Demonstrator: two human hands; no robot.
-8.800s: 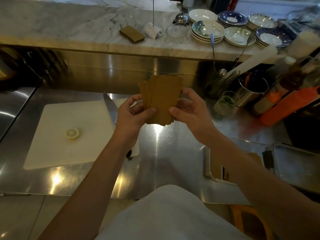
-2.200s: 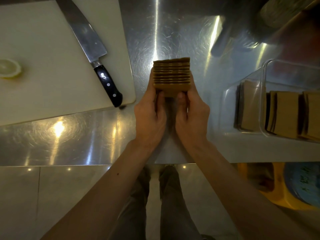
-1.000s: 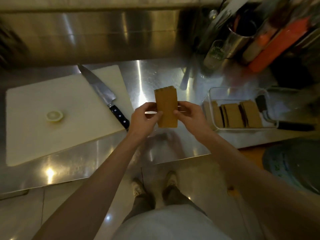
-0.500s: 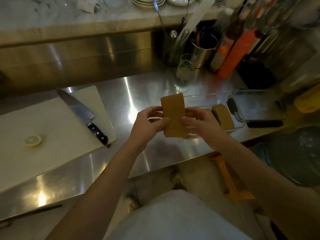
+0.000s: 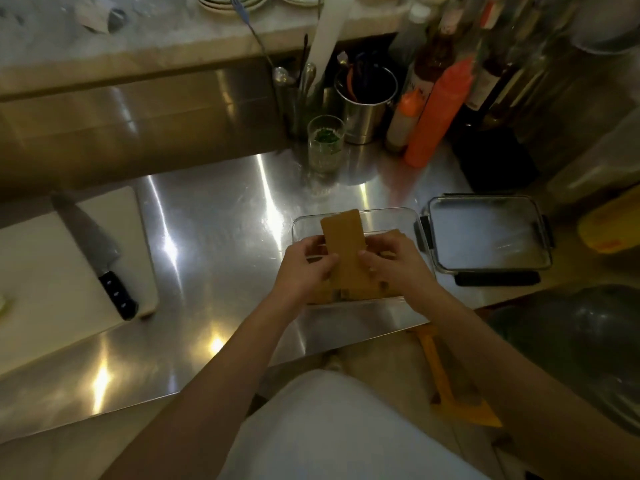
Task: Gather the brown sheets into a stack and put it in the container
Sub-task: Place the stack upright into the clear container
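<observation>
Holding stack [image 5: 344, 251] over container [image 5: 388, 216], lid [image 5: 488, 233] beside

Looks like a restaurant or bar kitchen: all stainless steel counter [image 5: 221, 237], with squeeze bottles [image 5: 438, 112] and a utensil canister [image 5: 365, 109] up past the fingers [image 5: 322, 263]. Chef's knife [image 5: 93, 251] on a cutting board [image 5: 41, 271] off to their left.

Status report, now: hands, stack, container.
Left hand and right hand grip brown stack upright over clear container. More sheets inside. Lid off, nothing blocking.
</observation>
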